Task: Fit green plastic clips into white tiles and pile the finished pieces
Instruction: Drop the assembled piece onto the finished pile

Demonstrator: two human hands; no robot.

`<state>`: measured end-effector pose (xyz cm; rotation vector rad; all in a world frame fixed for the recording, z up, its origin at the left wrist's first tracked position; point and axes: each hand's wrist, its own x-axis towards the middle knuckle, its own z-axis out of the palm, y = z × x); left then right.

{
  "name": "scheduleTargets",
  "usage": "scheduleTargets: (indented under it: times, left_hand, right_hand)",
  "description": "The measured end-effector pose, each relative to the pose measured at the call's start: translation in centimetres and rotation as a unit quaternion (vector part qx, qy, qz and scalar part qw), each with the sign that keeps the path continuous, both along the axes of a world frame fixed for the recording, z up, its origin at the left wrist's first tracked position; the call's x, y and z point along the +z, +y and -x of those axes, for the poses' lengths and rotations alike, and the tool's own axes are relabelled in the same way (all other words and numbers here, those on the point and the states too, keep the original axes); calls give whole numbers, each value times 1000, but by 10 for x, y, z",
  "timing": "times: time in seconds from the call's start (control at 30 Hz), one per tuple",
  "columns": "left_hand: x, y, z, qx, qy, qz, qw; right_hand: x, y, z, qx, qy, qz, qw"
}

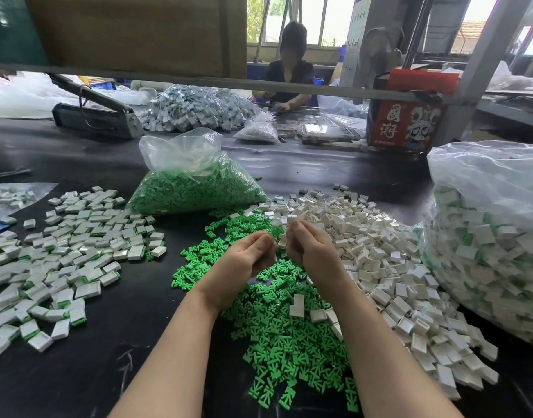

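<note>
Both hands hover together above the heap of loose green clips (pixel 277 327): the left hand (pixel 244 260) has its fingers curled inward, though what they hold cannot be told, and the right hand (pixel 307 248) pinches a white tile (pixel 291 219) at its fingertips. To the right of the green heap stands a large clear sack of finished pieces (pixel 494 242). Between that sack and the heap spreads the pile of empty white tiles (pixel 389 254). Left of the heap lie the fitted pieces (pixel 66 251) on the black table (pixel 114 357). Behind the heap sits an open bag of green clips (pixel 192 182).
</note>
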<state>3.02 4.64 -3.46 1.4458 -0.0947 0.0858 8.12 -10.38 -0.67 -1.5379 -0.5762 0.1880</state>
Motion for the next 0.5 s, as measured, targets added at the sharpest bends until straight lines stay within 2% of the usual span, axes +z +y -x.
scheduleTargets:
  times: [0.2,0.27,0.5]
  left_hand:
    - [4,-4,4,-16,6,-35,999]
    - [6,-6,5,-14,4,-44,999]
    - [8,-15,4,0,-16,-33,999]
  right_hand:
    - [-1,5,-1,-35,-134,110,984]
    - [-2,6,0,-55,-154,133,977]
    - [-8,16,9,-139,-158,96,973]
